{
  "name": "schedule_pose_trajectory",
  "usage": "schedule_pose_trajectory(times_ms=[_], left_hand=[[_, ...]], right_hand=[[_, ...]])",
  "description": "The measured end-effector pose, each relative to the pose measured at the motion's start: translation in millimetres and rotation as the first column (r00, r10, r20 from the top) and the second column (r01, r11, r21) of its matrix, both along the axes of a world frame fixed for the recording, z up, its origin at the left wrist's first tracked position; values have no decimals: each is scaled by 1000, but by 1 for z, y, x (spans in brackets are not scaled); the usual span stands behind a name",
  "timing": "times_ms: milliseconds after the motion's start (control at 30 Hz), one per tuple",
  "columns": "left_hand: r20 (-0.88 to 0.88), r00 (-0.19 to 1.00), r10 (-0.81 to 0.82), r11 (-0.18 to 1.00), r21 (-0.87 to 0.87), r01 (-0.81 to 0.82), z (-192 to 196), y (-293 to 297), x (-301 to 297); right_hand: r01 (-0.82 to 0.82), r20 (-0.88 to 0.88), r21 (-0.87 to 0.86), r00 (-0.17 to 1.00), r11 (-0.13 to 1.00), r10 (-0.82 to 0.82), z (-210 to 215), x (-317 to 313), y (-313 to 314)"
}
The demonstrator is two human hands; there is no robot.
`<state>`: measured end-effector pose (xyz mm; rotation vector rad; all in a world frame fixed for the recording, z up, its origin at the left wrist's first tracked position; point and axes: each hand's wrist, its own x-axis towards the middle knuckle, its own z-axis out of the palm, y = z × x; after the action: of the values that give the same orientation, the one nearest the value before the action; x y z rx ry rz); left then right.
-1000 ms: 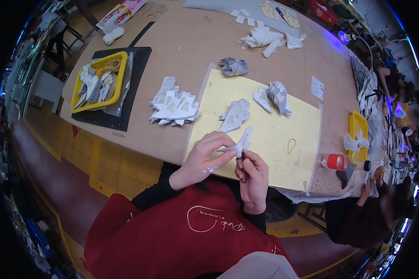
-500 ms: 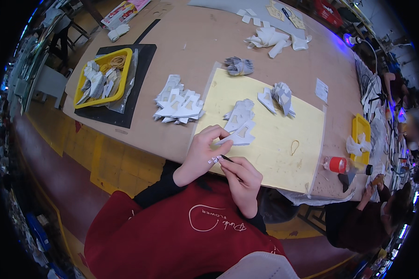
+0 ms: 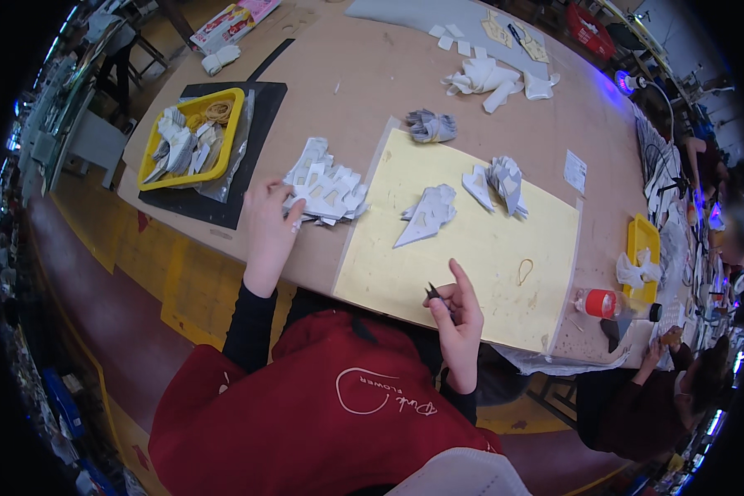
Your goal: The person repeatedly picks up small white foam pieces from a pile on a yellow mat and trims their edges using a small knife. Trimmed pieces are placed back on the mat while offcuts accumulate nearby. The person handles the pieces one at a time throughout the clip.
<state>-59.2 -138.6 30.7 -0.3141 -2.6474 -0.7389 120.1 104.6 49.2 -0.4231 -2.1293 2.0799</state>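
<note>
My left hand [image 3: 271,227] is over the near-left edge of a loose pile of white cut pieces [image 3: 331,190] with cut-out windows. Its thumb and fingers are apart; whether the fingertips touch the pile is hard to tell. Tiny white bits cling near its thumb. My right hand [image 3: 461,322], index finger stretched out, holds small dark thread snips [image 3: 433,293] above the near edge of a yellow board [image 3: 479,273]. On that board lie a small stack of similar white pieces [image 3: 428,215] and a fanned bundle [image 3: 506,186] to its right.
A grey rolled bundle [image 3: 431,126] rests at the board's far edge, and a rubber band [image 3: 525,271] lies on its right part. A yellow tray [image 3: 238,124] of pieces and bands stands left. A bottle [image 3: 616,303] lies right, near another yellow tray [image 3: 641,227]. Another person [image 3: 645,405] sits beyond.
My left hand has left the middle stack and moved left to the loose pile. My right hand has drawn apart from it, shifting right with the snips.
</note>
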Motion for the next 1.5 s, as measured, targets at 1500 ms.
schedule_pose_trajectory(times_ms=[1500], left_hand=[[296, 546, -784, 333, 942, -34, 24, 83, 65]], right_hand=[[132, -199, 474, 979, 871, -40, 17, -20, -16]])
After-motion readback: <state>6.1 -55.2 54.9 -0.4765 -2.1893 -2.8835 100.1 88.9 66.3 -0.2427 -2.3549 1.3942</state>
